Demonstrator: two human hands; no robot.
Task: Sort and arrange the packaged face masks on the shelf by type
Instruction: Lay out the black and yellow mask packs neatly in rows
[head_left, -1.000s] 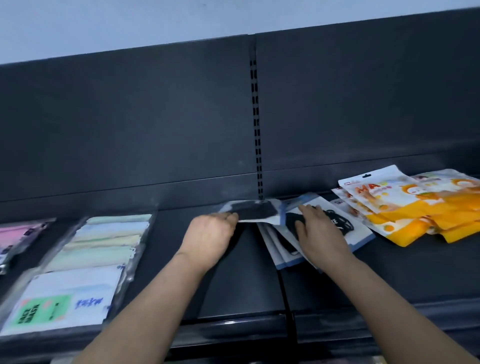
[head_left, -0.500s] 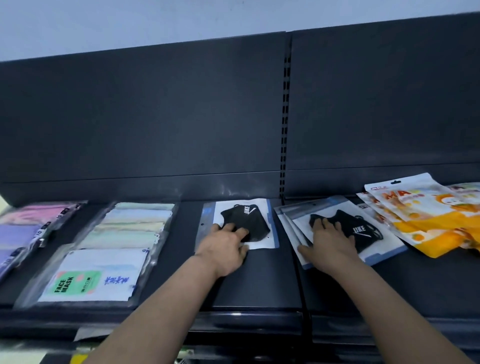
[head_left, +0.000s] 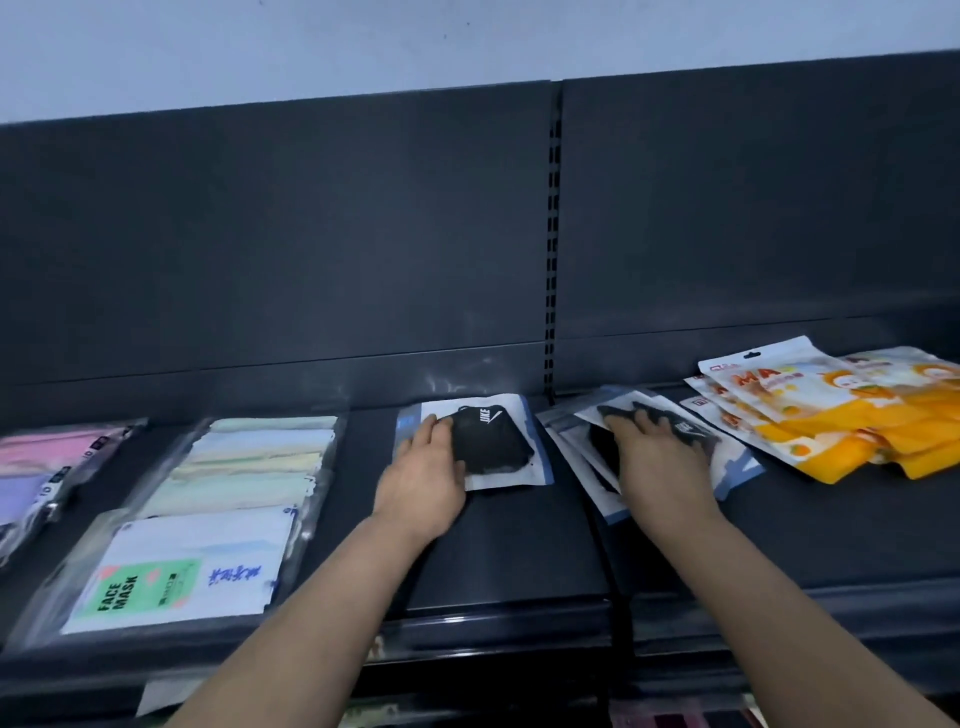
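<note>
A single black mask pack (head_left: 493, 441) lies flat on the dark shelf (head_left: 519, 551), just left of the shelf joint. My left hand (head_left: 423, 480) rests on its left edge, fingers spread flat. To the right of the joint lies a fanned stack of black mask packs (head_left: 727, 457). My right hand (head_left: 657, 460) presses flat on top of that stack, fingers apart. Orange and yellow mask packs (head_left: 831, 415) are heaped at the far right. A pack of pale green and white masks (head_left: 208, 519) lies at the left, and pink and purple packs (head_left: 41, 462) at the far left.
The shelf's dark back panel (head_left: 311, 234) rises behind the packs, with a slotted upright (head_left: 553, 249) at the joint. The shelf's front lip (head_left: 519, 623) runs below my forearms. Bare shelf shows between the single black pack and the green packs.
My left hand carried one black pack away from the stack and laid it flat on the left shelf section. My right hand stayed on the stack. The view shifted left.
</note>
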